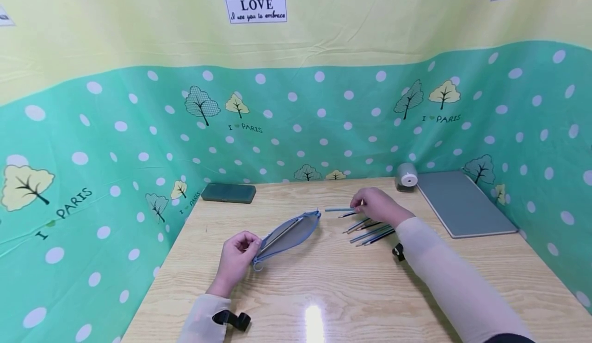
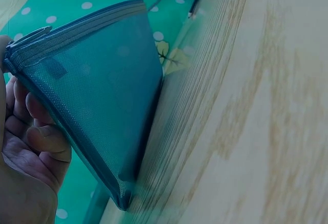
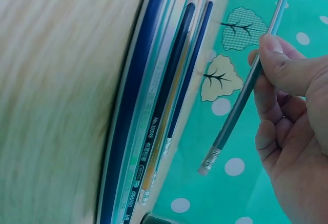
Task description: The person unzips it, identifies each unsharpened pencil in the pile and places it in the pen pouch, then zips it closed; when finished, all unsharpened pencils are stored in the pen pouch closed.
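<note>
My left hand (image 1: 238, 258) pinches one end of a blue mesh zip pouch (image 2: 97, 80), which is unzipped and tilted up off the table. Inside its mouth lies a long thin item like a pencil (image 1: 279, 235). In the right wrist view, my right hand (image 3: 292, 106) holds a green pencil (image 3: 241, 98) between thumb and fingers, its eraser end pointing down. The head view shows that hand above a loose pile of several pencils (image 1: 370, 230), right of the pouch. In the right wrist view the pile's pencils (image 3: 171, 75) lie side by side on the table.
A dark green case (image 1: 228, 193) lies at the table's back left. At the back right stand a small white and grey cylinder (image 1: 407, 176) and a flat grey board (image 1: 464, 204). A polka-dot cloth (image 1: 296, 122) hangs behind the wooden table (image 1: 277, 302).
</note>
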`<state>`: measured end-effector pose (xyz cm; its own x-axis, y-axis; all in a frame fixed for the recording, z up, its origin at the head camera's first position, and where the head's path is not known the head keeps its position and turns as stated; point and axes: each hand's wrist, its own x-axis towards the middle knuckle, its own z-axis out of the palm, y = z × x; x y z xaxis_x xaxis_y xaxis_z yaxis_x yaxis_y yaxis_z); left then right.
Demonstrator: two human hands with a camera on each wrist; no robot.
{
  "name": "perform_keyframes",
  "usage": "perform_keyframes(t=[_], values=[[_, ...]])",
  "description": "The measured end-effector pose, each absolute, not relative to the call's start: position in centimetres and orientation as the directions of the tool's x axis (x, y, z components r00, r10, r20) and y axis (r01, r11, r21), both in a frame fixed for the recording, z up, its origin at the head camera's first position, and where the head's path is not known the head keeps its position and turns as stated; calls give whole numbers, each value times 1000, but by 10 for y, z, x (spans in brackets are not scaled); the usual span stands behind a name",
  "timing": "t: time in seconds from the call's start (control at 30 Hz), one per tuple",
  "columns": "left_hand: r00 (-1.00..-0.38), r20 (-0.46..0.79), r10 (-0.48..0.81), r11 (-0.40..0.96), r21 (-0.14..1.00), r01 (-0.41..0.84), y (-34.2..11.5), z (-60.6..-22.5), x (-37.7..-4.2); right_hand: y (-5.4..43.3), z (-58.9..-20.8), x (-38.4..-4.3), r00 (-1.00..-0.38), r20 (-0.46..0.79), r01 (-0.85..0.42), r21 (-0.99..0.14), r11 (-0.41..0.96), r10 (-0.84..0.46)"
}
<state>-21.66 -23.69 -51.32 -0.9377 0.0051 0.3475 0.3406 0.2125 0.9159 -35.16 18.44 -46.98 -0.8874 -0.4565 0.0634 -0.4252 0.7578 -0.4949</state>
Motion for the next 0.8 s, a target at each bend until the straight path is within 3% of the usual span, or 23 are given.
perform_keyframes(t=[0.8], values=[[-941,339,-5,200,922,331,-235,-511,-215,161,-456,-318,-833,287,-546,-569,615,-474]])
